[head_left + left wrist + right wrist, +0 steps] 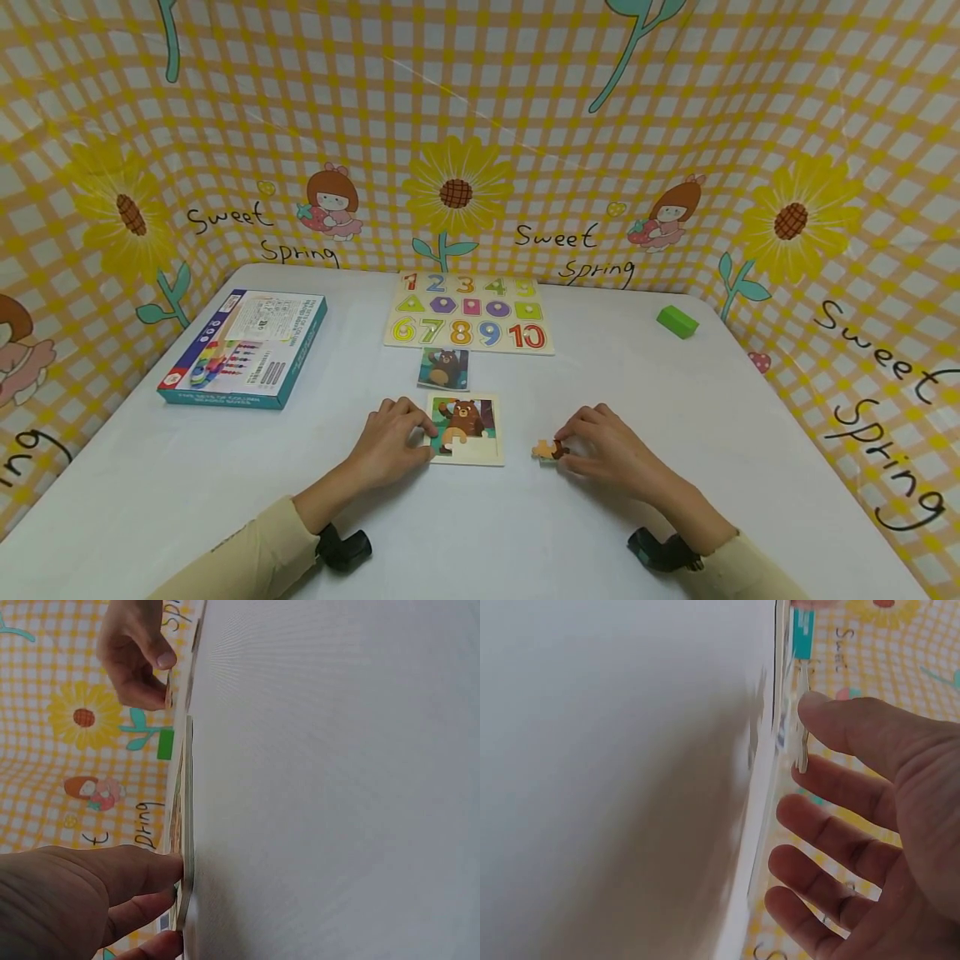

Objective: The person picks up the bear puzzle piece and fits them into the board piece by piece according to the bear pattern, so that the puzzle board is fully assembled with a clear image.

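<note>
A square puzzle board (487, 457) with a partly filled bear picture lies flat on the table, with bare wood at its lower right. My left hand (392, 440) holds its left edge, thumb (146, 871) and fingers against the rim. To the right of the board, my right hand (611, 450) pinches a brown and tan puzzle piece (543, 450) between thumb and index finger, low over the table. In the right wrist view this piece (802, 739) shows edge-on, and the other fingers are spread. Just above the board lies a bear picture card (444, 369).
Behind the card lies a number and shape board (470, 347). A flat teal-edged box (243, 350) sits at the left, and a green block (677, 322) at the far right. Checked cloth with sunflowers (457, 196) walls the back and sides of the white table (465, 542).
</note>
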